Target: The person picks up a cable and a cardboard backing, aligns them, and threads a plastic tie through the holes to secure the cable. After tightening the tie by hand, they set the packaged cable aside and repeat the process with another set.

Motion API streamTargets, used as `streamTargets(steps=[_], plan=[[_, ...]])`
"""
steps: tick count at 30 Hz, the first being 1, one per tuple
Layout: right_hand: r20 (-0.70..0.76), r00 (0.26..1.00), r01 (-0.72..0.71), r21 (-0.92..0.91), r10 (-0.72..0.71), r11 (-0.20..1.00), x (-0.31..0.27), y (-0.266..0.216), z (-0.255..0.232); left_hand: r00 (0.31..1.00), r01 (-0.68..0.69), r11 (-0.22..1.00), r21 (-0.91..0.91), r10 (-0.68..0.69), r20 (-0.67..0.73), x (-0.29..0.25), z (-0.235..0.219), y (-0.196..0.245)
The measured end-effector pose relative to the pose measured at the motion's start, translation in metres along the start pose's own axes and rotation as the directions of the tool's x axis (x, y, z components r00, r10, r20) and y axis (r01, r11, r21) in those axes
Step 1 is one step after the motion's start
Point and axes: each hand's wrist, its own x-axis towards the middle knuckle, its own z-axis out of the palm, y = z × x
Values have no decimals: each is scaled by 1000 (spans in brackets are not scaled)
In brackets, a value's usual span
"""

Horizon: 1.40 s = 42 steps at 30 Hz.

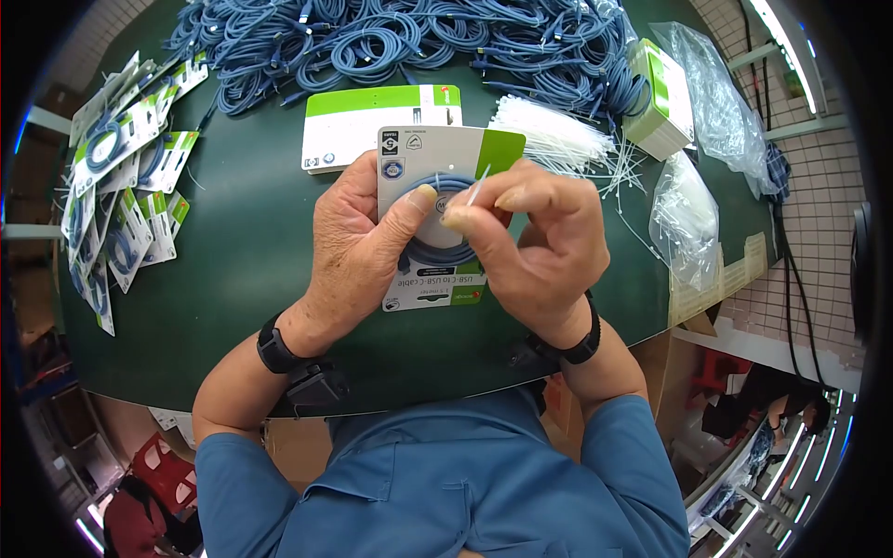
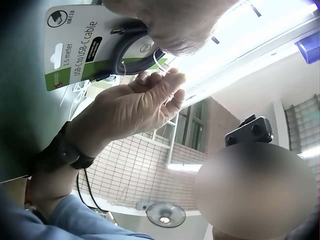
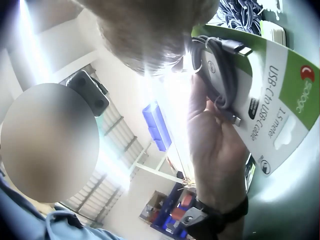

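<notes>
My left hand [image 1: 349, 242] holds a white and green cable card [image 1: 456, 141] printed "USB-C to USB-C cable", its thumb pressing a blue coiled cable [image 1: 428, 253] flat against the card. Between thumb and forefinger, my right hand [image 1: 549, 237] pinches a thin white cable tie [image 1: 480, 184] at the coil's right side. In the left wrist view, the tie [image 2: 159, 63] runs as a loop from the coil toward the right fingers. The right wrist view shows the cable's metal plug [image 3: 244, 50] lying over the card, with the left palm [image 3: 215, 135] behind it.
Behind the hands lies a stack of cards [image 1: 349, 130]. Many blue cables [image 1: 372, 46] are heaped along the far side. Cards with cables [image 1: 121, 149] pile at the left. Loose white ties [image 1: 549, 126], another card stack [image 1: 660, 102] and plastic bags [image 1: 688, 219] sit right on the green table [image 1: 251, 251].
</notes>
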Motion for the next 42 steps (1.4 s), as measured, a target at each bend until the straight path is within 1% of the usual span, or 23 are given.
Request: streamTargets(steps=[1,2,4,5,8,9,12,13,16,21,24,29,33,36,42], plan=[[4,1000,-1,-3,1,1000,2,0,-2,1000,-10,1000,16,10,11,0,0,-1],[44,997,63,-96,-59,993,6,1,-5,1000,-11,1000,11,10,9,-1,1,-1],[141,976,201,-270,-168,942,15,5,-10,1000,2,1000,10,-2,2,-1,2,-2],[146,975,203,-271,-168,941,17,7,-11,1000,7,1000,10,-7,-2,-1,3,-2],[154,939,343,-335,-308,878,22,15,-12,1000,16,1000,-6,-16,-1,-1,1,-1],[160,938,346,-332,-309,877,23,16,-12,1000,23,1000,-11,-23,2,-1,0,-1],[187,897,442,-402,-401,802,25,20,-11,1000,23,1000,-15,-23,-5,0,1,-2],[191,897,443,-400,-400,802,26,20,-12,1000,27,1000,-16,-27,-6,0,1,-2],[275,884,461,-388,-377,798,24,18,-20,1000,29,1000,4,-29,5,-1,1,-2],[301,882,464,-415,-363,783,21,8,-22,1000,24,1000,-11,-25,-11,-1,3,0],[327,858,501,-371,-395,782,18,9,-22,1000,18,1000,5,-18,-5,-1,2,1],[335,848,519,-368,-411,771,15,12,-23,1000,17,1000,6,-17,4,-2,1,1],[314,848,525,-387,-427,758,15,14,-22,1000,16,1000,-9,-16,1,-2,2,2],[276,862,505,-394,-425,768,15,14,-20,1000,7,1000,4,-7,-3,-2,1,0],[264,863,503,-387,-430,773,17,15,-19,1000,-7,1000,21,7,-3,-2,1,-1]])
